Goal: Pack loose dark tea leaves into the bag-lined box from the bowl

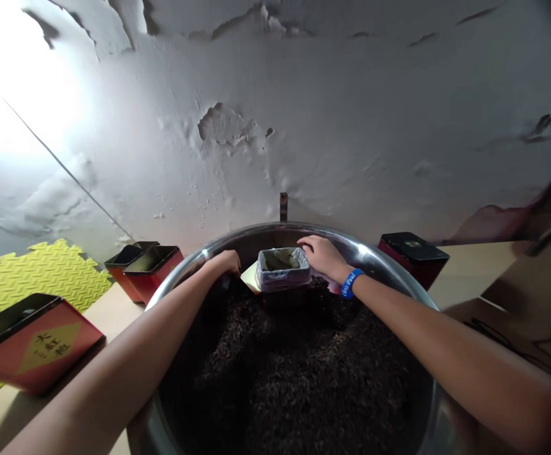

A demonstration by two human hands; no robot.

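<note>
A small tin lined with a clear plastic bag (pixel 284 281) sits in a large round metal drum (pixel 361 246), near its far wall. A pale yellow patch shows at the tin's left side. Dark, dry tea leaves (pixel 323 373) fill the drum's bottom. My right hand (pixel 323 256), with a blue wristband, grips the tin's right side, its fingers bent at the bag's edge. Left of the tin, my left hand (pixel 229 261) is curled downward inside the drum, apart from the tin. Its fingertips are in shadow, so what they hold is hidden.
An open red tin with a yellow label (pixel 50 344) stands at left, with two more open red tins (pixel 155 268) beyond it. A lidded dark tin (pixel 414 249) is right of the drum. Cardboard (pixel 536 284) lies far right, yellow foam mats (pixel 50 272) far left. A peeling wall (pixel 351 126) rises behind.
</note>
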